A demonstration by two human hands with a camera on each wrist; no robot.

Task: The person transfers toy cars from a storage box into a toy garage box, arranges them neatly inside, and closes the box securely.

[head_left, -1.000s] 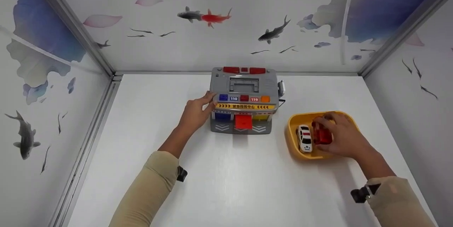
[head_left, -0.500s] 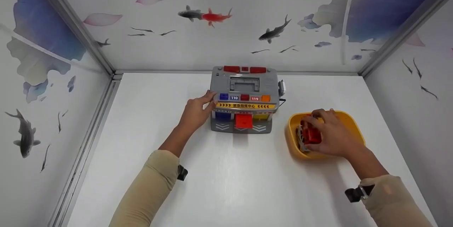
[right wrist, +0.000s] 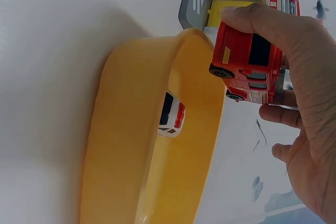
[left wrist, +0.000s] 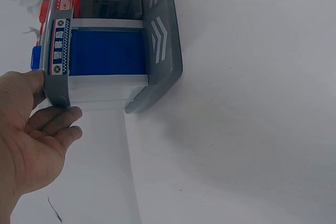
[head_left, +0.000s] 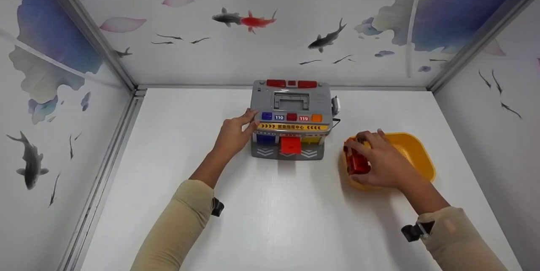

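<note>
The left hand pinches the left edge of the station, on the far side of the table. Right of it, the right hand pinches the truck above the left rim of the bin; a car sits inside.

Place: booth-like workspace, indoors; fish-printed wall panels; metal corner rails; white tabletop
</note>
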